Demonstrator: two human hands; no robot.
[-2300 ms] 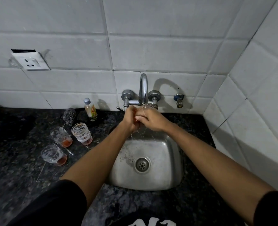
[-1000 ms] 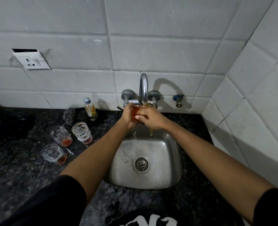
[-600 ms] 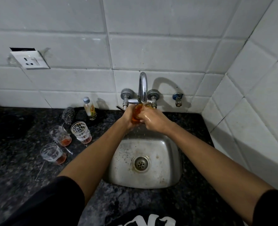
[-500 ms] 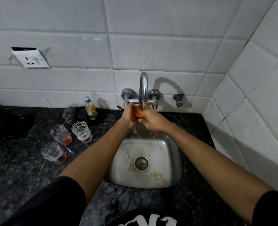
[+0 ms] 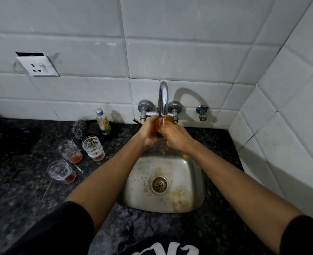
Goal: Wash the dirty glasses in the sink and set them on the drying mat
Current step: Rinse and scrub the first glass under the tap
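A small glass [image 5: 158,124] with orange liquid sits under the running tap [image 5: 163,97], held between both hands. My left hand [image 5: 148,134] grips its left side, and my right hand [image 5: 177,137] wraps the right side. Orange-tinted water runs off my hands into the steel sink [image 5: 196,183]. Three dirty glasses stand on the dark counter to the left: one at the back right [image 5: 92,148], one in the middle [image 5: 69,151] and one nearest me [image 5: 61,171], each with reddish dregs.
A steel scrubber [image 5: 79,128] and a small bottle [image 5: 102,122] stand by the wall left of the tap. A wall socket [image 5: 38,66] is higher up on the left. A tiled side wall [image 5: 284,126] closes the right. Brownish stains mark the sink basin.
The glass has filled with orange-tinted water under the tap, and more stained water now runs down into the basin. Both hands stayed under the spout.
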